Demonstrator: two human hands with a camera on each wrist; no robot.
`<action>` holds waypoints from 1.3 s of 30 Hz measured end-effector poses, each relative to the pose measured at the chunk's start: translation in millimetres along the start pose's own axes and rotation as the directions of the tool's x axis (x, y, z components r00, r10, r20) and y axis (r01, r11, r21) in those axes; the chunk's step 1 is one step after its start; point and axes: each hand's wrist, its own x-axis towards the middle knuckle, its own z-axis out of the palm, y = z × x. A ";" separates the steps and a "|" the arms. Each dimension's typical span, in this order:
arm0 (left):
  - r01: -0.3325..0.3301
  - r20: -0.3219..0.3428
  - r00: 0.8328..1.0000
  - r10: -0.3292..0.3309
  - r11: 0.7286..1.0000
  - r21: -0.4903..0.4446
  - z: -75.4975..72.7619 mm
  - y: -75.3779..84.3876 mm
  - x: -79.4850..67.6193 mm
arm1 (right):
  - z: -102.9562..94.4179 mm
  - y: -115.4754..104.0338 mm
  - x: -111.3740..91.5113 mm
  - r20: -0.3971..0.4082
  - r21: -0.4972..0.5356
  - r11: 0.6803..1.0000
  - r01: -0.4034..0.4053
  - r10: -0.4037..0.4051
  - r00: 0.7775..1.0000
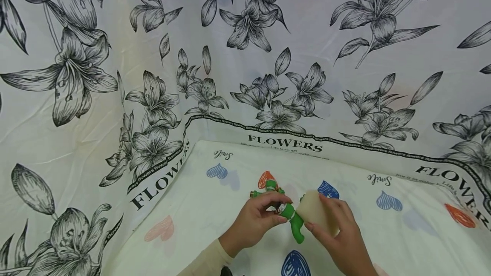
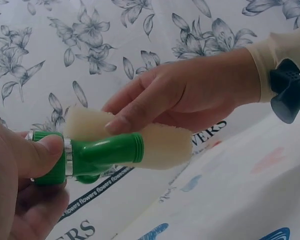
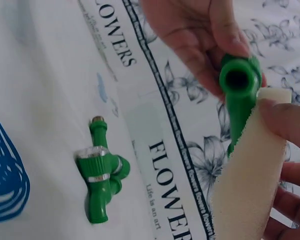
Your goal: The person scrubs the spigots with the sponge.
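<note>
Over a heart-print cloth (image 1: 192,208), left hand (image 1: 253,220) and right hand (image 1: 341,229) close together, both gripping.
The right hand pinches a cream sponge (image 1: 313,213) between thumb and fingers. The left hand is clamped on a green tap (image 1: 296,225) by its ridged part; whether tap and sponge touch is hard to tell. Both are held above the cloth, well in from its far edge. A second tap (image 3: 97,167) lies on the cloth beyond the left hand, nearer that edge.

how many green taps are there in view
2. One green tap is held in the left hand; the second tap lies on the white cloth, partly hidden behind that hand in the head view. No others show.
</note>
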 end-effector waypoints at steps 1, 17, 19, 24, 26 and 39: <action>0.002 -0.005 1.000 -0.002 1.000 0.003 -0.3 -0.4 -0.2 | 0.1 -3.2 -0.7 0.022 0.007 1.000 -0.009 0.009 1.000; 0.055 -0.017 0.998 -0.055 0.998 0.037 -7.6 -5.5 -1.2 | -1.1 -26.5 -8.2 0.068 0.116 0.987 0.112 -0.121 0.990; 0.062 -0.008 0.998 -0.061 0.996 0.060 -8.9 -7.5 -2.2 | -4.6 -25.4 -8.6 0.037 0.094 0.993 0.076 -0.080 0.996; 0.092 -0.010 0.996 -0.092 0.995 0.033 -12.0 -13.0 -5.9 | -15.4 -22.1 -7.8 -0.047 0.096 0.995 0.003 0.002 0.999; 0.095 -0.023 0.995 -0.095 0.995 0.010 -13.2 -15.1 -6.5 | -19.1 -22.6 -7.6 -0.063 0.105 0.994 -0.012 0.019 0.998; 0.139 -0.032 0.989 -0.145 0.981 -0.136 -11.8 -10.3 -8.1 | -24.5 -40.9 -8.5 -0.041 0.159 0.986 0.048 -0.042 0.998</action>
